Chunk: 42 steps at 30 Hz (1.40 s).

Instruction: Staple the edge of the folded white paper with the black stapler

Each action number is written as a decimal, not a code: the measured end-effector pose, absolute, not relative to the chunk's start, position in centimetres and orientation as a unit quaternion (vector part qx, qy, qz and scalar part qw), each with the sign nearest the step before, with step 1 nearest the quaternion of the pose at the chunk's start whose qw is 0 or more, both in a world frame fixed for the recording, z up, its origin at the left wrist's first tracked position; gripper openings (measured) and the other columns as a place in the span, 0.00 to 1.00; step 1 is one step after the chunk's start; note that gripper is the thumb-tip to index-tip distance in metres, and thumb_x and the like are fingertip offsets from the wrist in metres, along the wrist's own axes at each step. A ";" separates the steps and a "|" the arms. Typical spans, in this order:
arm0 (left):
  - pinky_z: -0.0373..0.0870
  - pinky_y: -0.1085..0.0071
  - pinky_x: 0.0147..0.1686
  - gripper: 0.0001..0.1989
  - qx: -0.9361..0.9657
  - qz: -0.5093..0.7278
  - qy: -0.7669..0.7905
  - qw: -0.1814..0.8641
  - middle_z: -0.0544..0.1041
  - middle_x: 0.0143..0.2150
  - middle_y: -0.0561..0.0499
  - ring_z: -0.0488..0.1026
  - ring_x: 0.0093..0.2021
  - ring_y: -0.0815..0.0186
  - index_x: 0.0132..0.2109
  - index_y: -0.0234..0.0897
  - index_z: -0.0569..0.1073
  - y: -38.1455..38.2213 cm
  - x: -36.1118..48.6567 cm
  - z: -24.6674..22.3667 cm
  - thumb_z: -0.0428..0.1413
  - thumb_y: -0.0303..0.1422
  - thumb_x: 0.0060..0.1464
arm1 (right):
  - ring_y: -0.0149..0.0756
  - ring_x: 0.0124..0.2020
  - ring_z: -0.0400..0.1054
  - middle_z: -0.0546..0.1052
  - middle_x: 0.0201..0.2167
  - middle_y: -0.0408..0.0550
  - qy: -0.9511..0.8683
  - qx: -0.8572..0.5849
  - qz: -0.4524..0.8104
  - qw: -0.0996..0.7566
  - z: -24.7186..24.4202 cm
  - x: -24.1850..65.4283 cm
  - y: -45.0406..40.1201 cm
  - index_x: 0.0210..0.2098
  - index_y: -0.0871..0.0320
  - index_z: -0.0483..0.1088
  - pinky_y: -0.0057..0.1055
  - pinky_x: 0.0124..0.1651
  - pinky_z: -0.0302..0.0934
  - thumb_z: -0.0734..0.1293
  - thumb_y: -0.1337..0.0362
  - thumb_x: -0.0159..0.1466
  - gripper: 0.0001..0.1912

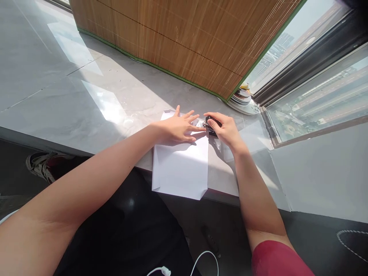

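Observation:
A white sheet of paper (181, 168) with folded edges and corners lies on the grey stone ledge, its near end jutting past the ledge's front edge. My left hand (182, 126) rests on its upper part, fingers spread wide and palm down. At the paper's upper right edge, my right hand (224, 128) is closed around a small black stapler (212, 129). The stapler's metal front meets the paper's edge, close to my left fingertips. My right fingers hide part of the stapler's body.
A bamboo blind (178, 42) with green trim hangs over the ledge's far side. Stacked plates (243, 99) sit in the corner by the window frame (304, 57). Below the ledge are a shoe (40, 166) and a white cable (205, 253).

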<state>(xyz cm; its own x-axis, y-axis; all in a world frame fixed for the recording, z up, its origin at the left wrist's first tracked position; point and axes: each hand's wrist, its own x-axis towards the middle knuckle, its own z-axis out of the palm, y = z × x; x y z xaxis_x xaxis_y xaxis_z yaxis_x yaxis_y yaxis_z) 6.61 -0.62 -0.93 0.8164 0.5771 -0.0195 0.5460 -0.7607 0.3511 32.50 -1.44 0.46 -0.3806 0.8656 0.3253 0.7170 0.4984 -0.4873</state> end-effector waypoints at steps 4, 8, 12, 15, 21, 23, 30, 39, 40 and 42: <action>0.20 0.27 0.75 0.35 0.934 0.038 0.309 0.174 0.50 0.85 0.58 0.34 0.85 0.37 0.76 0.67 0.66 -0.8 6.4 -1.0 0.51 0.61 0.66 | 0.52 0.54 0.78 0.85 0.52 0.52 -0.817 -0.489 0.132 0.276 0.5 32.2 -1.5 0.57 0.50 0.82 0.48 0.58 0.72 0.64 0.46 0.75 0.22; 0.23 0.26 0.75 0.34 0.933 0.039 0.312 0.176 0.52 0.85 0.58 0.34 0.84 0.34 0.75 0.67 0.67 -1.1 6.9 -0.9 0.52 0.61 0.65 | 0.51 0.52 0.77 0.85 0.48 0.51 -0.818 -0.486 0.131 0.278 0.4 32.0 -1.5 0.57 0.49 0.82 0.47 0.58 0.71 0.64 0.48 0.75 0.21; 0.23 0.25 0.75 0.34 0.932 0.035 0.316 0.176 0.50 0.85 0.58 0.35 0.84 0.33 0.76 0.66 0.66 -1.4 6.9 -0.6 0.51 0.60 0.66 | 0.50 0.48 0.77 0.84 0.47 0.51 -0.824 -0.488 0.122 0.261 0.1 31.8 -1.4 0.56 0.49 0.82 0.47 0.55 0.71 0.64 0.51 0.74 0.19; 0.23 0.26 0.75 0.34 0.933 0.033 0.313 0.175 0.49 0.85 0.58 0.36 0.84 0.33 0.76 0.66 0.66 -1.7 6.8 -0.4 0.51 0.60 0.67 | 0.50 0.47 0.77 0.84 0.48 0.51 -0.824 -0.494 0.105 0.258 -0.1 31.7 -1.3 0.56 0.49 0.81 0.46 0.54 0.70 0.64 0.53 0.75 0.18; 0.21 0.26 0.74 0.34 0.932 0.030 0.320 0.171 0.50 0.85 0.58 0.36 0.84 0.34 0.76 0.66 0.66 -1.7 7.1 -0.5 0.51 0.60 0.67 | 0.51 0.47 0.76 0.83 0.47 0.51 -0.832 -0.492 0.079 0.243 -0.3 31.7 -1.2 0.57 0.48 0.81 0.45 0.52 0.70 0.63 0.52 0.75 0.19; 0.21 0.25 0.74 0.34 0.932 0.028 0.320 0.170 0.49 0.85 0.58 0.36 0.84 0.35 0.76 0.67 0.66 -1.7 7.2 -0.6 0.50 0.60 0.67 | 0.51 0.47 0.76 0.83 0.47 0.51 -0.832 -0.494 0.077 0.242 -0.2 31.6 -1.2 0.57 0.48 0.81 0.45 0.52 0.71 0.63 0.53 0.75 0.19; 0.20 0.24 0.73 0.34 0.933 0.028 0.317 0.168 0.48 0.86 0.58 0.36 0.84 0.33 0.76 0.65 0.67 -1.6 7.2 -0.7 0.50 0.60 0.67 | 0.51 0.46 0.76 0.83 0.44 0.51 -0.826 -0.497 0.088 0.249 -0.2 31.2 -1.4 0.56 0.47 0.81 0.46 0.52 0.71 0.63 0.53 0.74 0.19; 0.22 0.24 0.74 0.34 0.934 0.035 0.314 0.170 0.49 0.85 0.56 0.37 0.84 0.32 0.76 0.64 0.67 -1.6 7.2 -0.8 0.52 0.60 0.66 | 0.52 0.47 0.75 0.82 0.42 0.51 -0.835 -0.503 0.054 0.216 -0.3 30.9 -1.4 0.56 0.45 0.81 0.48 0.52 0.67 0.61 0.52 0.76 0.18; 0.22 0.24 0.74 0.34 0.933 0.038 0.313 0.172 0.49 0.85 0.56 0.37 0.84 0.32 0.76 0.64 0.68 -1.6 7.2 -0.8 0.52 0.60 0.66 | 0.52 0.48 0.75 0.82 0.43 0.52 -0.836 -0.504 0.047 0.212 -0.5 30.9 -1.4 0.56 0.45 0.80 0.48 0.52 0.67 0.61 0.52 0.76 0.18; 0.22 0.24 0.74 0.34 0.934 0.040 0.312 0.173 0.50 0.85 0.56 0.37 0.84 0.32 0.75 0.64 0.68 -1.6 7.2 -0.8 0.52 0.60 0.66 | 0.53 0.49 0.73 0.82 0.44 0.53 -0.838 -0.505 0.026 0.207 -0.7 30.8 -1.4 0.56 0.45 0.80 0.50 0.53 0.66 0.61 0.51 0.77 0.18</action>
<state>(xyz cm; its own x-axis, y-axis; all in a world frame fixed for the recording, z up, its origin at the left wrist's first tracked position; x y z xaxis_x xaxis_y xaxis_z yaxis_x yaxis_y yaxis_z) 7.19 -1.62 -0.80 0.8026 0.5957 -0.0321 0.5677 -0.7462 0.3477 30.80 -1.44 -0.72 -0.4043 0.8562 0.3216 0.8349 0.4890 -0.2525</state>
